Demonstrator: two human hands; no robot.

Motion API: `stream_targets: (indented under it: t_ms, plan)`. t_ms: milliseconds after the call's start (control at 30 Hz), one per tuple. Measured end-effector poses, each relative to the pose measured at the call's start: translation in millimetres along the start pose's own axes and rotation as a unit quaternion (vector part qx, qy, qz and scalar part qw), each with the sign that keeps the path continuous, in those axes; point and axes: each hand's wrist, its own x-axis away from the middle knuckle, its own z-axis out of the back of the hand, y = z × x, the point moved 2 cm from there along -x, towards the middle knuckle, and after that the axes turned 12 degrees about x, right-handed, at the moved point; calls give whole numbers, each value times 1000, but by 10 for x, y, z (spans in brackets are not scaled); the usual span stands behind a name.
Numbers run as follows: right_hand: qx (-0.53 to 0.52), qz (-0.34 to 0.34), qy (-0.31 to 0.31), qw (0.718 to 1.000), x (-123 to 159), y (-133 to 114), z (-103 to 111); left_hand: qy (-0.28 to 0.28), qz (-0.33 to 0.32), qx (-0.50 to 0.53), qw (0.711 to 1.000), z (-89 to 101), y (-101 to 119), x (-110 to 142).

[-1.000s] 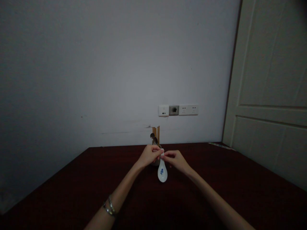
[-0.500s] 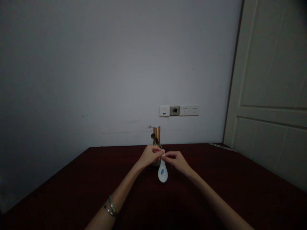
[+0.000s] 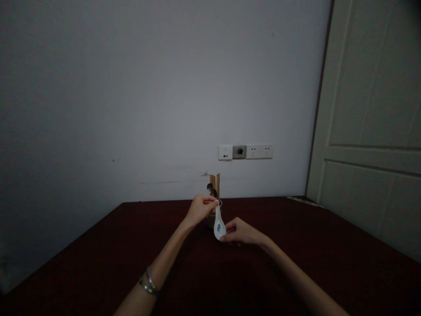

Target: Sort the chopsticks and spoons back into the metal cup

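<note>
Between my two hands is a white soup spoon (image 3: 219, 226) with a blue pattern in its bowl, held bowl down. My left hand (image 3: 201, 208) pinches the top end of its handle. At the lower right edge of the bowl, my right hand (image 3: 240, 231) grips with thumb and fingers. Right behind the spoon stands a utensil holder (image 3: 209, 221), largely hidden by the spoon and my left hand. Wooden chopsticks (image 3: 218, 184) and metal spoons (image 3: 209, 187) stick up out of it.
The dark red table (image 3: 131, 245) reaches back to a pale wall with a row of sockets (image 3: 259, 151). A light panelled door (image 3: 371, 184) stands along the right side. A thin flat strip (image 3: 305, 202) lies near the table's back right edge.
My right hand has shifted from the spoon's handle down to its bowl. The spoon and my left hand have moved slightly up and to the left.
</note>
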Motion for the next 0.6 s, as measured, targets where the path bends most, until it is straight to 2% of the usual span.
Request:
stream_targets:
  t_ms: [200,367,467,600]
  plan:
    - [-21,-10,-3,1000,-31,46,-42,17,-12,-6,1000,32,18,-10]
    - [-12,-26,59,998,-32,122,104,33,-8,-35,999,152,49,-27]
    - [0,-32,98,995,-18,161,192,14,11,-68,998,273,29,-43]
    - [4,-36,102,994,-12,182,202,-29,33,-97,994,389,-15,-49]
